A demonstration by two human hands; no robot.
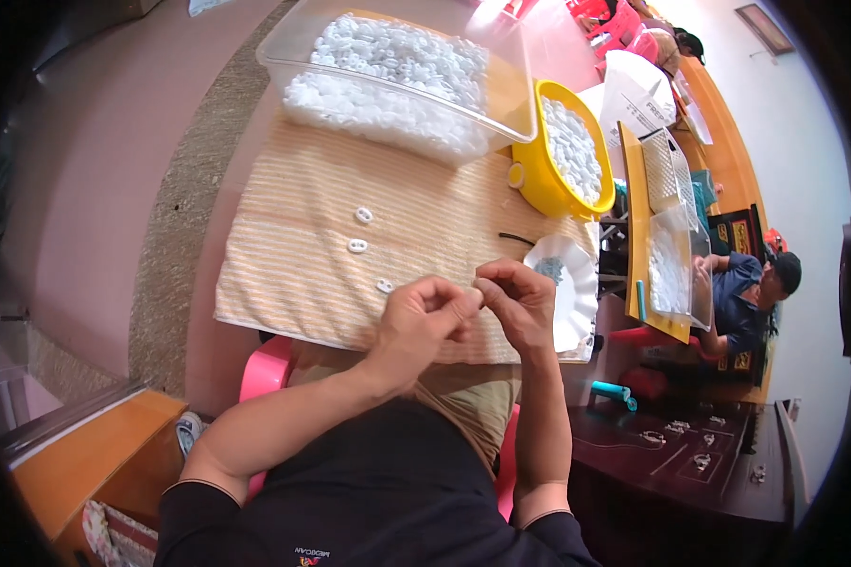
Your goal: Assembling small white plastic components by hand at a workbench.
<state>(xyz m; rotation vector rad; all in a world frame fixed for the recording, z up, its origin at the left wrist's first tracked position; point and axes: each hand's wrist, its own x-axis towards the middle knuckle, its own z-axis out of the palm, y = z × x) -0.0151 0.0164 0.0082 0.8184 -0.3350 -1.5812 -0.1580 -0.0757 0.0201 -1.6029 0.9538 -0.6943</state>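
Observation:
My left hand and my right hand meet fingertip to fingertip above the front of a striped cloth. Both are pinched closed; whatever lies between the fingers is too small or hidden to name. Left of them on the cloth are three small white oval pieces, each with two dark holes: one piece, a second piece, and a third piece close by my left hand. A white scalloped dish with small grey-green bits sits beside my right hand.
A large clear bin full of white pieces stands at the back. Right of it is a yellow tub of similar pieces. A thin black stick lies near the dish. Farther right, another person sits by a clear box.

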